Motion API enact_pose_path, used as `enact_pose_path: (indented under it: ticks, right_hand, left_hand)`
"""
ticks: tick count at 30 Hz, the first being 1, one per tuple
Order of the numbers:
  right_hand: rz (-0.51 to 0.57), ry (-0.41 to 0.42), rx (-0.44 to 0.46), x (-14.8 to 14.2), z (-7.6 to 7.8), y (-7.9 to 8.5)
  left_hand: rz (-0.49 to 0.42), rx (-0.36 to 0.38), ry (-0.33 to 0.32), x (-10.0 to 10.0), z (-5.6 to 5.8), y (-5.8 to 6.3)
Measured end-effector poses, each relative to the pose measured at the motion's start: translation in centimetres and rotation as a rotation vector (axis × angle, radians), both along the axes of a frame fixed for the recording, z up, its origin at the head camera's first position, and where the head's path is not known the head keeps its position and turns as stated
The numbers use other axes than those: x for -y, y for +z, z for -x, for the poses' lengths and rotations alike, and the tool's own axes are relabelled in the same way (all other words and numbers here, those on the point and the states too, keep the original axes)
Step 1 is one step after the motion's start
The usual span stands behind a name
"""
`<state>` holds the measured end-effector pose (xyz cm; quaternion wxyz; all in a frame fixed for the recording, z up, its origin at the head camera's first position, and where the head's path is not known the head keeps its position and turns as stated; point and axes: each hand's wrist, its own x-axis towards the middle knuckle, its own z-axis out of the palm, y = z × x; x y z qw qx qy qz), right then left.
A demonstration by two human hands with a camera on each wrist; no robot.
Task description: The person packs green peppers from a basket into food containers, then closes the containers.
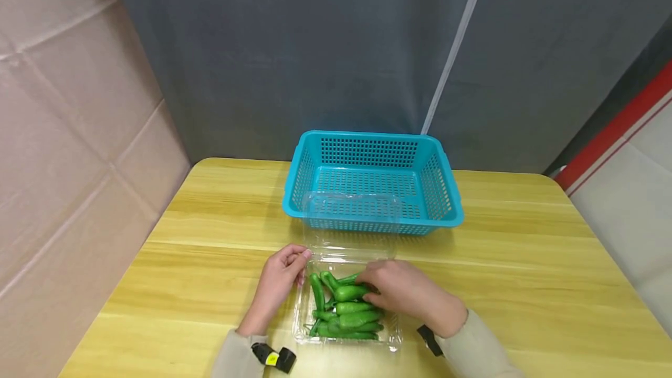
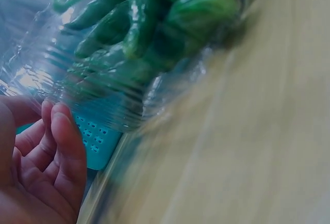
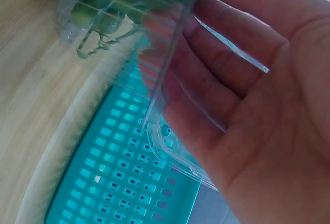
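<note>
A clear plastic clamshell box (image 1: 391, 331) sits on the table with its lid (image 1: 352, 238) tipped back over the basket's front edge. Several green chili peppers (image 1: 354, 319) lie inside, mostly side by side. My left hand (image 1: 280, 276) pinches the box's left edge near the hinge between thumb and fingers; the left wrist view shows those fingertips at the clear plastic. From the right, my right hand (image 1: 401, 287) reaches over the rim into the box, fingers and thumb around the end of a green chili pepper (image 1: 349, 293). Its fingertips show through the clear wall in the right wrist view.
Behind the box stands a teal perforated plastic basket (image 1: 451, 214), which the raised lid overlaps. The wooden table (image 1: 525, 284) reaches back to a dark grey partition (image 1: 315, 45). A pale wall covering (image 1: 79, 121) rises at the left.
</note>
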<state>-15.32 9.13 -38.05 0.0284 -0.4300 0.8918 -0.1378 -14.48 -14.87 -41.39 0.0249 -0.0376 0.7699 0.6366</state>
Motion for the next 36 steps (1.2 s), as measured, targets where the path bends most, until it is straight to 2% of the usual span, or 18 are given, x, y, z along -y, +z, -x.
enact_pose_path:
  ticks: [12, 19, 23, 27, 30, 33, 36]
  right_hand:
    - [0.019, -0.031, -0.012, -0.4, -0.2, 0.2]
    - [0.121, -0.074, -0.046, -1.5, -0.2, 0.5]
    - [0.237, -0.183, -0.051, -2.5, -0.3, 0.7]
    - [0.387, -0.402, -0.018, -3.6, -0.5, 0.5]
    - [0.449, -0.548, 0.044, -4.3, -0.7, 0.1]
    - [0.381, -0.601, 0.129, -4.8, -0.8, -0.5]
    - [0.342, -0.553, 0.252, -5.0, -0.9, -1.3]
  left_hand:
    - [0.001, -0.004, -0.013, 0.0, -0.2, 0.3]
    - [-0.002, -0.002, -0.025, 0.0, -0.1, 0.1]
    - [-0.034, -0.004, -0.037, 0.4, 0.2, -1.0]
    - [-0.064, -0.001, -0.047, 0.7, 0.6, -2.4]
    - [-0.059, -0.020, -0.049, 0.8, 0.7, -2.7]
    - [-0.050, -0.036, -0.047, 0.8, 0.7, -2.8]
    - [-0.056, -0.030, -0.052, 0.8, 0.7, -2.6]
